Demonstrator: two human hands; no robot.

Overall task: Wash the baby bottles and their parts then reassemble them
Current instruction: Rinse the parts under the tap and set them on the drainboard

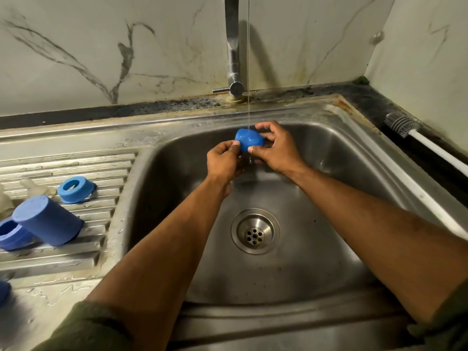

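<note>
Your left hand (222, 158) and right hand (274, 148) both pinch the blue cap (249, 141) by fingertips, holding it under the thin stream (249, 72) over the sink (329, 153). It looks light, stiff and wet-slick, so grip opposite sides of its rim, not the smooth dome.

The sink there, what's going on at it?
A person is rinsing a blue cap under a thin stream from the tap, holding it with both the left hand and right hand over the sink. More blue parts, including a ring and a cup, lie on the drainboard.
</note>
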